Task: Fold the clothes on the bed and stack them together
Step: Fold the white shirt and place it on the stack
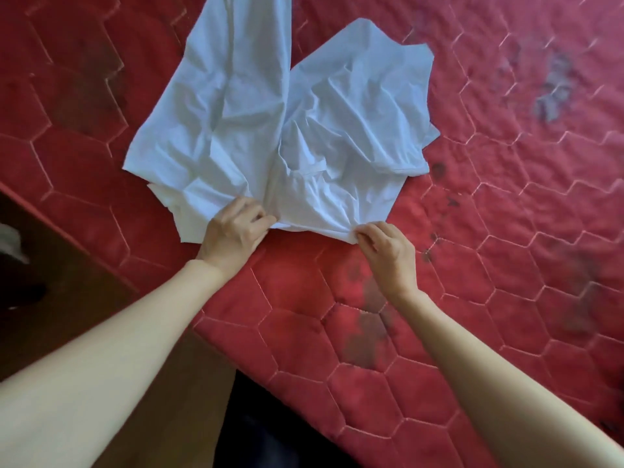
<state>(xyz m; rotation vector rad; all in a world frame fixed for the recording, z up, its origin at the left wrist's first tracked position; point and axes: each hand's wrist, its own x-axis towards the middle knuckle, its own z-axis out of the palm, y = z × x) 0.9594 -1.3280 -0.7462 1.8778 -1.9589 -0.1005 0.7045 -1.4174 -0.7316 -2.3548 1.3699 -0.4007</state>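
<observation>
Two bare hands work at the near edge of a single white garment (287,119) spread on a bed (506,231). At far left, a dark brown floor (67,265) shows beside the bed's edge, with a blurred pale object (11,243) lying on it, too indistinct to identify. The left hand (234,229) rests at the garment's near hem, its fingers curled and gripping a bunch of cloth close to the garment's centre line. The garment lies crumpled and heavily creased, one long section reaching away toward the top of the view and a broader section fanning out to the right; a doubled layer of cloth protrudes beneath its left near corner. The right hand (388,251) pinches the hem between thumb and fingertips, just right of the left hand, with a short span of taut fabric between the two. The bed's red quilted cover, stitched in a hexagon pattern, bears dark grey stains (368,332) below the right forearm and further patches toward the right.
</observation>
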